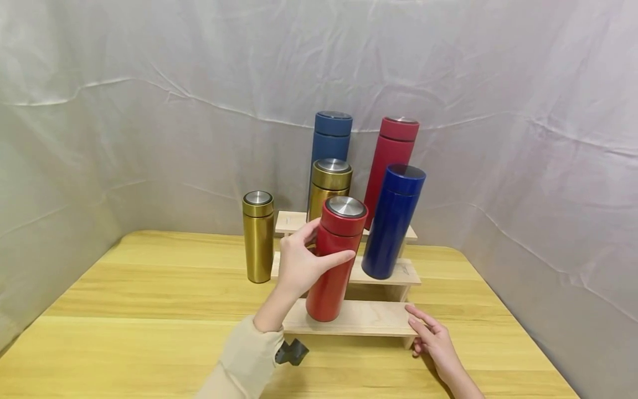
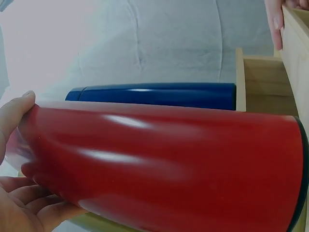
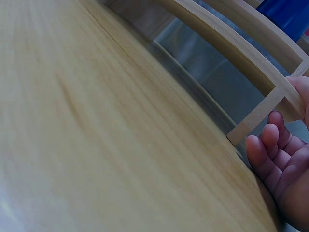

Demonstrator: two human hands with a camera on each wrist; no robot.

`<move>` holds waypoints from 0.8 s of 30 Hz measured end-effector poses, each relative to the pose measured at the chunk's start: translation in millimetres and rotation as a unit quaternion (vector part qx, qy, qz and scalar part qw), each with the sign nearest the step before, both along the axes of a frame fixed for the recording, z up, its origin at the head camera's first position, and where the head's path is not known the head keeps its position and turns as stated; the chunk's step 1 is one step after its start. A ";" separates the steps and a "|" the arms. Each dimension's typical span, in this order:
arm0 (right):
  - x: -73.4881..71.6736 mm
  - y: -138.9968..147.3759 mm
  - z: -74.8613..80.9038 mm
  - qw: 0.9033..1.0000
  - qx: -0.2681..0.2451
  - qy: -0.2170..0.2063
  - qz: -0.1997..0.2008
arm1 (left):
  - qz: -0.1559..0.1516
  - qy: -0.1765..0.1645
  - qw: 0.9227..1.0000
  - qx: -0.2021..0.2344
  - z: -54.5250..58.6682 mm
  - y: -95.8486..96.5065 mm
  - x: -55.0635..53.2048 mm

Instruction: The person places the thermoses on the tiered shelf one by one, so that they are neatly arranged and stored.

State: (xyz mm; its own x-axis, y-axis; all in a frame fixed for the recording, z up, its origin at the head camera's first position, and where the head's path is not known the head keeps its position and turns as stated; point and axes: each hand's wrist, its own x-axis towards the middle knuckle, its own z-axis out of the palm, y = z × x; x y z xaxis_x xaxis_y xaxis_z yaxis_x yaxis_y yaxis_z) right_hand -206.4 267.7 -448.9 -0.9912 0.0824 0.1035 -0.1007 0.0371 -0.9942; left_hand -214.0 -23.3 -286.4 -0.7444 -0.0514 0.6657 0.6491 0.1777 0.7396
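My left hand (image 1: 298,265) grips a red thermos flask (image 1: 330,288) by its upper body, thumb across the front and fingers around the far side. The flask has a steel-topped lid and leans slightly; its base is at the lowest step of a wooden tiered stand (image 1: 376,317). Whether the base bears on the board I cannot tell. At that step's right end, my right hand (image 1: 435,342) holds the corner. In the right wrist view, its other fingers (image 3: 270,140) curl below the board beside the leg. A glossy blue flask (image 1: 394,221) stands on the middle step.
A gold flask (image 1: 330,180) stands behind the red one, partly hidden. On the top step are a matt blue flask (image 1: 331,141) and a dark red flask (image 1: 391,155). Another gold flask (image 1: 259,238) stands on the table (image 1: 164,293), left of the stand. Grey cloth (image 1: 199,138) hangs around.
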 end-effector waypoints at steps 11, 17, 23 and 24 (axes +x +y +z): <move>0.0 -1.1 2.2 1.000 0.001 -0.004 -0.003 | -0.011 -0.011 1.000 -0.004 -3.6 15.3 -3.9; -0.4 -1.0 2.7 1.000 -0.002 -0.004 -0.001 | -0.031 -0.002 1.000 -0.003 -5.0 22.9 -4.4; 0.8 -1.4 1.9 1.000 -0.001 -0.006 -0.003 | -0.027 0.012 0.999 -0.018 -7.3 34.0 -6.5; 1.1 -1.5 1.8 1.000 -0.001 -0.006 -0.003 | -0.027 0.015 0.999 -0.020 -7.5 36.0 -6.8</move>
